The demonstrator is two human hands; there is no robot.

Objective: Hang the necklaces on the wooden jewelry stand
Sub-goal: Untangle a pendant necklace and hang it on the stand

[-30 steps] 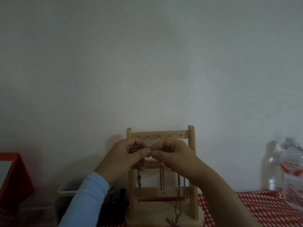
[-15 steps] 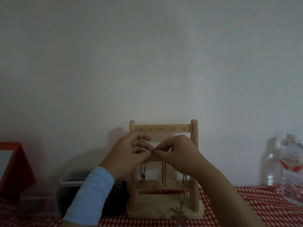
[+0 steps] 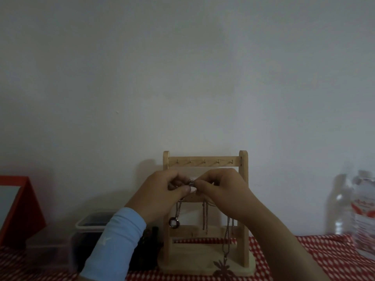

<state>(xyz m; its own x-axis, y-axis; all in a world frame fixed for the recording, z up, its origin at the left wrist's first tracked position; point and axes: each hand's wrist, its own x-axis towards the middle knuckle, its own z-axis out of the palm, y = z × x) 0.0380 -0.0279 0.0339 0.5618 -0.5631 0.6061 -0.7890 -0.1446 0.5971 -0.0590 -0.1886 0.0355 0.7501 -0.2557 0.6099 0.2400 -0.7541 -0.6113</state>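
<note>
Head view, dim light.

Stand (image 3: 243,199): wooden, upright at the back edge of the table (image 3: 324,252), which has a red-and-white checked cloth. The wall is directly behind. The top bar (image 3: 203,161) carries a row of small hooks, all bare.

Left hand (image 3: 160,199): raised in front of the stand's middle bar, fingers curled, thumb and fingertips pinching a small shiny metal piece (image 3: 191,182). Blue sleeve (image 3: 117,240) on this arm.

Right hand (image 3: 223,195): same height, fingers curled, fingertips meeting the left hand's on the same piece. Forearm bare.

Necklace (image 3: 227,240): a thin chain drops from under the right hand, in front of the stand's right post. Its flower pendant (image 3: 222,268) is low over the base. Cannot tell whether the chain is on a hook.

Already on the middle bar: ring necklace (image 3: 174,222) at the left, plain chain (image 3: 206,218) at the centre.

Also on the table: lidded plastic box (image 3: 89,226) left of the stand, red case (image 3: 22,209) at the far left, clear water bottle (image 3: 365,216) at the right edge.
</note>
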